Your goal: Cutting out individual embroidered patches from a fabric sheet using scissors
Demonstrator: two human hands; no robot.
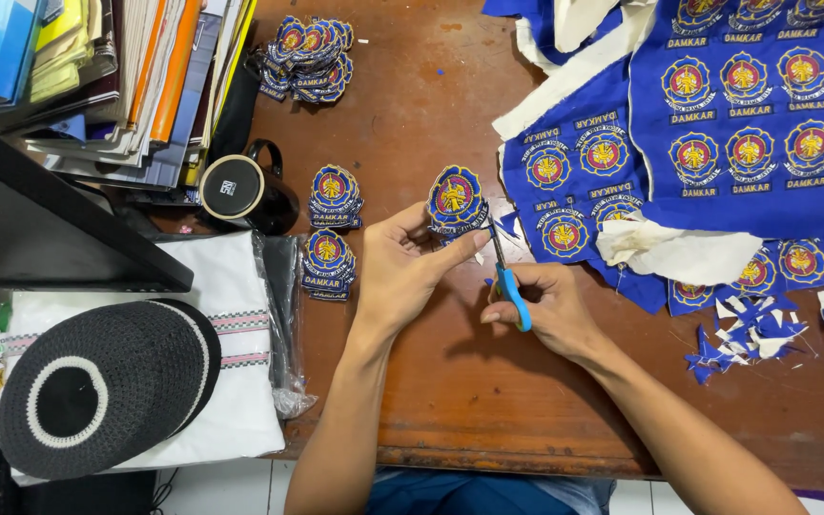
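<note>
My left hand [402, 267] holds a blue embroidered patch [456, 199] with a gold and red emblem, pinched at its lower edge above the wooden table [450, 381]. My right hand [545, 310] grips small scissors with blue handles [509, 286]; the blades point up and meet the patch's lower right edge. Two short stacks of finished patches [334, 198] [326, 262] lie just left of my left hand. A bigger heap of patches [309, 57] sits at the far edge.
Blue fabric sheets with rows of uncut emblems [746, 124] cover the right side, with white backing [679, 253] and cut scraps [746, 329]. A black mug [245, 191], piled books [135, 86], a black knitted cap [97, 386] on folded white cloth [231, 381] stand left.
</note>
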